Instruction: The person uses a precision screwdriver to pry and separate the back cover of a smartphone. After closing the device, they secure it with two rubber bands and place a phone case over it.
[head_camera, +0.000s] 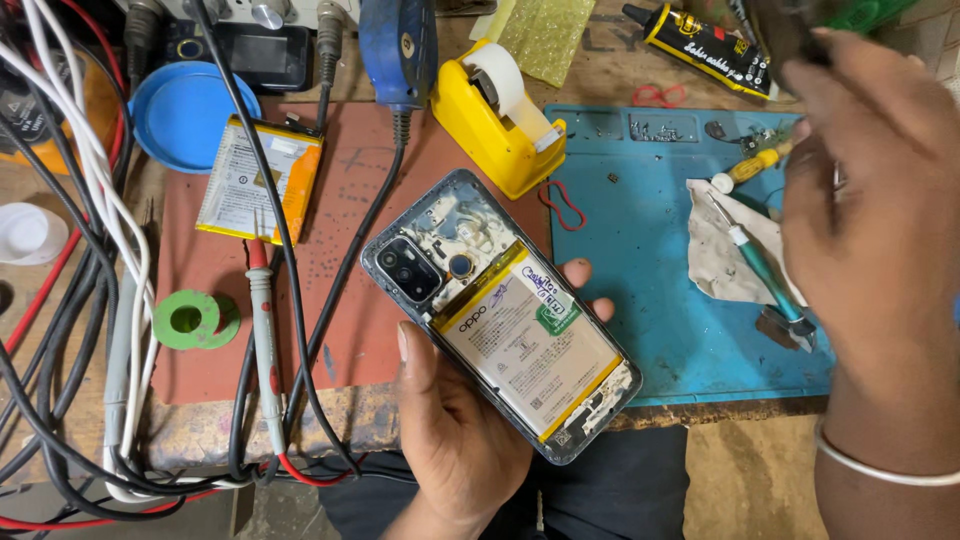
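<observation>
The left hand (455, 430) is gripping the opened phone (500, 315) by its side edges, over the counter's front edge. It is looking light, stiff and fragile, so the rim is seeming safest. The right hand (870, 230) is hovering blurred; I cannot tell its grip.

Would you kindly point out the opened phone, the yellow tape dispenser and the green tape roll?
Phone (500, 320): head view, on its exposed battery.
Tape dispenser (490, 135): head view, on its yellow body.
Green tape roll (195, 320): head view, on the ring's right side.
</observation>
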